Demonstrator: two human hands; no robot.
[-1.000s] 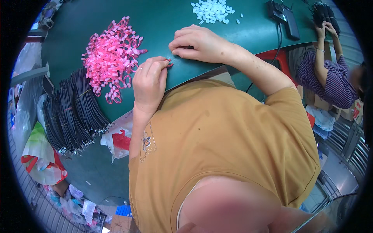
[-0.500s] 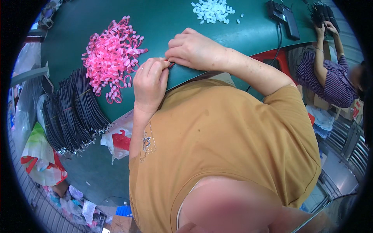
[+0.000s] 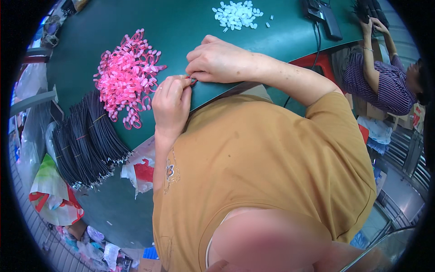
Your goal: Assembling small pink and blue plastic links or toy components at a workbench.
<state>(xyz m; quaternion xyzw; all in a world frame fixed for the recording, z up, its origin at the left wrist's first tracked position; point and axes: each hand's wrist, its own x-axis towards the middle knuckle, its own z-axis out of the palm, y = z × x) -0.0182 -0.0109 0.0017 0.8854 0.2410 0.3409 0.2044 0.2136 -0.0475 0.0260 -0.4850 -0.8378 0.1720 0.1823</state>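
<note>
"Right hand [image 3: 218,61] has moved in to meet the left hand [image 3: 171,103] since the earliest frame; what lies between them?"

"One small red piece [image 3: 193,83], over the worktop [image 3: 181,27] near its edge: left grip pinching it, right grip's hold hidden."

"Meaning?"

"Both hands now seem engaged on one piece, beside the pink loops [image 3: 124,77]."

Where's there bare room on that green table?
Bare tabletop shows between the pink loops and white pieces, and between those pieces and the right hand. It's crowded at left, where loops adjoin black cables, and where the left hand pinches something small and red.
</note>
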